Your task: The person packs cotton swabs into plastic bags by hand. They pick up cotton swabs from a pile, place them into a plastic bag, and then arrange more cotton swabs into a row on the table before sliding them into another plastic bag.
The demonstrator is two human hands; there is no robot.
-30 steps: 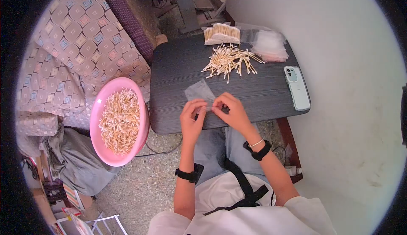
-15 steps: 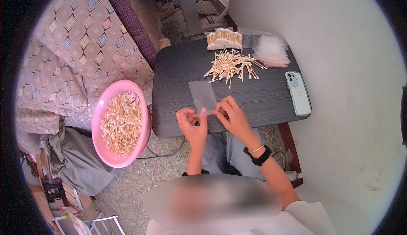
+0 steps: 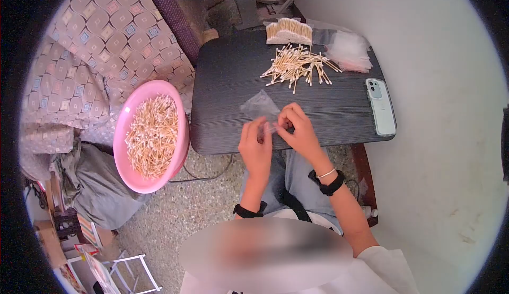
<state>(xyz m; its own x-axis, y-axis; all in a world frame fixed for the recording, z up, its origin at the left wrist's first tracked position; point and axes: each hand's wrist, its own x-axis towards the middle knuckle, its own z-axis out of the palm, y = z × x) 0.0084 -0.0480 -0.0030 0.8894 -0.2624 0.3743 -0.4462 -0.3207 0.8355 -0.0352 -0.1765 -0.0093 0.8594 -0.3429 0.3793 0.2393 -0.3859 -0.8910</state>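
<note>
A small clear plastic bag is held over the near part of the dark table. My left hand pinches its near edge from the left, and my right hand grips the same edge from the right, the fingertips of both close together. Beyond the bag lies a loose heap of cotton swabs. Behind that heap sit bundled cotton swabs, with a stack of clear bags to their right.
A pink basin full of cotton swabs stands left of the table. A phone lies at the table's right edge, beside the white wall. Patterned fabric covers the left side.
Both hands have shifted to the right and a little away from me. The bag, flat and upright before, is now tilted and crumpled between them. The whole view has also shifted slightly.
</note>
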